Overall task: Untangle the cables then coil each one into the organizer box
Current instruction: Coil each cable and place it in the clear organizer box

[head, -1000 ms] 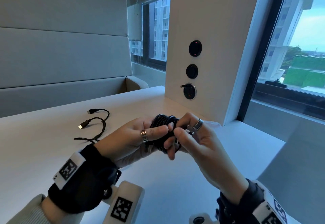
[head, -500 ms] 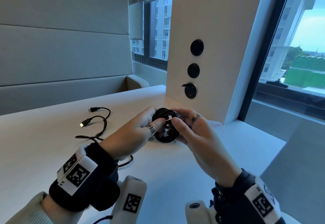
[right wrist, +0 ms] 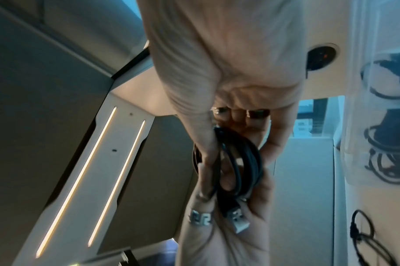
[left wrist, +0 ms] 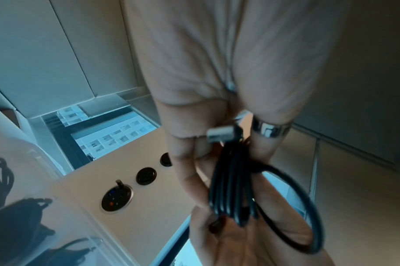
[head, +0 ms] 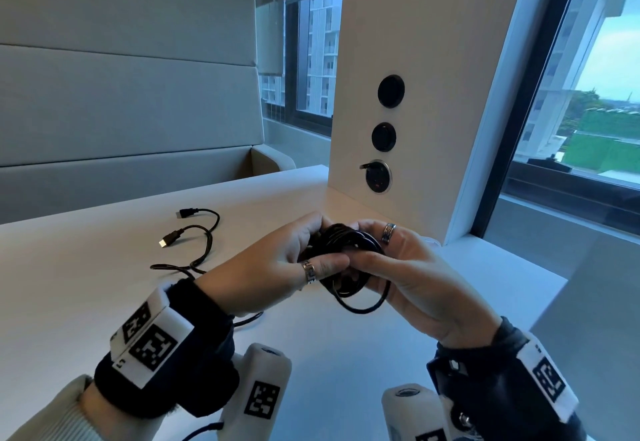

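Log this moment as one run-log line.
stage: coiling | left hand: grips coiled black cable | right hand: grips same coil | loose cable: on table | organizer box: not in head view

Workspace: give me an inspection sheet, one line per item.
Surface: pale table, bare where visible.
Job's things: coiled black cable held above the table, one loose loop hanging below; its USB plug lies against the left palm. Clear organizer box already holds dark coils.
Clutter: nothing seen.
Hands: left hand and right hand both grip the coil, thumbs meeting in front.
Cables: second black cable lies uncoiled on the table, both plugs free.
Surroundings: white pillar with three round sockets, padded wall bench, windows onto buildings.
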Motion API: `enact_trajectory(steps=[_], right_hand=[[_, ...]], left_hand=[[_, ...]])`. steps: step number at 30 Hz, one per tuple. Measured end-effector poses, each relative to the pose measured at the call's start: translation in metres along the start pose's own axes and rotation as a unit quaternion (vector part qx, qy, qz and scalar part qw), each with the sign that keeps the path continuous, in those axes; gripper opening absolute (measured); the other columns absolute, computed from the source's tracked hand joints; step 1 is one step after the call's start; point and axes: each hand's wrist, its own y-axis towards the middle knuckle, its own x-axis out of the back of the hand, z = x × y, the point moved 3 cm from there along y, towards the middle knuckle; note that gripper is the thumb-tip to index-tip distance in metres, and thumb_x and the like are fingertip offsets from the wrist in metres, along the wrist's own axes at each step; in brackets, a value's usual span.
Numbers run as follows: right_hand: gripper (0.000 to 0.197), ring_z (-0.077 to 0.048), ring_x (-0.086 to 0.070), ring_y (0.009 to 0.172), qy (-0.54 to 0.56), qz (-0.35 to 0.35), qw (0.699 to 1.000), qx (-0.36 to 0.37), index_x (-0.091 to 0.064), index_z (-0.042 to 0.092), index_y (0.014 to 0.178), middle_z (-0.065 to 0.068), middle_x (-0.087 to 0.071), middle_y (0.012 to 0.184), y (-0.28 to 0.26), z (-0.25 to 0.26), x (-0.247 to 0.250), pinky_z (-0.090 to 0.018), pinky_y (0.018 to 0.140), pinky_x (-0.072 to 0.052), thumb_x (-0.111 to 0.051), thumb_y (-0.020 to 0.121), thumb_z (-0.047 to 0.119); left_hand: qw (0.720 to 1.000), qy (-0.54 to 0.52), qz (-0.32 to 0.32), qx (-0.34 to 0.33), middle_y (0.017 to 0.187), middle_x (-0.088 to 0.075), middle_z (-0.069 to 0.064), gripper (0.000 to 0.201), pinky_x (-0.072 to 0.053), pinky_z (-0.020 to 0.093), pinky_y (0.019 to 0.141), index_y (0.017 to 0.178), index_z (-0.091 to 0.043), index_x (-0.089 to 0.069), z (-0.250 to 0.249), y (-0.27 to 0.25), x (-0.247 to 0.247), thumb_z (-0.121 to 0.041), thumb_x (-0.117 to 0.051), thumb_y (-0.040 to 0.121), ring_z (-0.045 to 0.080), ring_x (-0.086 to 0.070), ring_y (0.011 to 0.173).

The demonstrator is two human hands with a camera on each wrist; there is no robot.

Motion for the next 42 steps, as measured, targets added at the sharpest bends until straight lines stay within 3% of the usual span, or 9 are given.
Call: enact_trajectory(steps=[7,11,12,14,22,28,31,38,42], right_hand=[[0.015,-0.013,-0.059,0.058,-0.159,-0.118,0.975,0.097,-0.059,0.005,0.097,-0.004,-0.065,0.074,0.002,-0.004,-0.005,-0.022,0.065,-0.054,-0.061,0.084,-0.002],[0.026,-0.015,-0.067,0.077,-0.144,-0.08,0.982,0.094,-0.058,0.005,0.109,-0.008,-0.069,0.089,-0.002,-0.003,-0.008,-0.026,0.08,-0.055,-0.062,0.084,0.003],[0.03,-0.016,-0.067,0.082,-0.125,-0.058,0.987,0.085,-0.057,0.004,0.112,-0.008,-0.069,0.093,-0.003,-0.004,-0.01,-0.029,0.084,-0.055,-0.062,0.082,0.005],[0.034,-0.017,-0.066,0.088,-0.101,-0.03,0.992,0.07,-0.055,0.004,0.113,-0.006,-0.069,0.096,-0.004,-0.007,-0.011,-0.033,0.086,-0.054,-0.062,0.08,0.006],[0.037,-0.019,-0.063,0.081,-0.098,-0.058,0.991,0.073,-0.056,0.01,0.102,-0.004,-0.068,0.082,-0.001,-0.019,-0.007,-0.041,0.085,-0.054,-0.073,0.07,0.002],[0.031,-0.007,-0.064,0.075,-0.189,-0.08,0.974,0.097,-0.059,0.014,0.091,0.002,-0.068,0.079,-0.003,-0.016,-0.011,-0.017,0.068,-0.049,-0.078,0.067,0.01],[0.029,-0.007,-0.063,0.07,-0.212,-0.072,0.967,0.119,-0.059,0.018,0.085,0.006,-0.065,0.073,-0.002,-0.016,-0.014,-0.015,0.065,-0.048,-0.075,0.071,-0.001],[0.024,-0.009,-0.064,0.068,-0.353,-0.098,0.913,0.18,-0.06,0.024,0.071,0.007,-0.065,0.072,0.0,-0.019,-0.018,-0.018,0.07,-0.051,-0.08,0.069,0.011],[0.022,-0.018,-0.062,0.063,-0.167,-0.083,0.977,0.102,-0.055,0.016,0.093,-0.002,-0.058,0.078,0.004,-0.016,-0.012,-0.027,0.066,-0.055,-0.062,0.076,0.03]], left_hand=[[0.999,-0.023,-0.036,0.015,0.079,-0.06,-0.001,0.026,-0.047,0.022,0.075,0.099,-0.002,-0.05,0.005,0.003,-0.002,-0.02,-0.054,0.081,0.009,-0.055,0.075],[0.994,0.008,-0.107,0.029,0.081,-0.061,0.004,0.012,-0.048,0.033,0.075,0.097,-0.006,-0.053,0.01,0.005,0.006,-0.014,-0.055,0.088,0.012,-0.055,0.074],[0.99,-0.009,-0.138,0.037,0.078,-0.061,0.002,0.002,-0.048,0.032,0.072,0.093,-0.008,-0.053,0.012,0.005,0.009,-0.008,-0.053,0.091,0.011,-0.055,0.072],[0.98,-0.042,-0.188,0.05,0.068,-0.057,-0.005,0.014,-0.046,0.023,0.063,0.085,-0.012,-0.052,0.014,0.006,0.012,-0.001,-0.048,0.093,0.007,-0.05,0.061],[0.967,-0.112,-0.216,0.075,0.076,-0.045,0.01,0.011,-0.037,0.014,0.053,0.098,0.004,-0.049,0.019,0.008,0.0,0.006,-0.038,0.094,0.008,-0.04,0.057],[0.962,-0.092,-0.242,0.089,0.082,-0.042,0.015,0.014,-0.03,0.026,0.059,0.1,0.016,-0.043,0.02,0.009,0.0,0.015,-0.033,0.09,0.023,-0.033,0.076],[0.956,-0.09,-0.254,0.112,0.079,-0.042,0.014,0.02,-0.032,0.027,0.06,0.098,0.014,-0.046,0.024,0.009,0.002,0.019,-0.03,0.086,0.024,-0.035,0.076],[0.957,-0.151,-0.223,0.112,0.078,-0.057,0.007,0.03,-0.049,0.02,0.062,0.091,-0.003,-0.055,0.014,0.008,0.003,0.017,-0.033,0.09,0.016,-0.053,0.073],[0.967,-0.147,-0.185,0.095,0.07,-0.056,0.008,0.03,-0.045,0.025,0.054,0.086,-0.003,-0.054,0.008,0.005,0.002,0.02,-0.035,0.087,0.017,-0.054,0.06]])
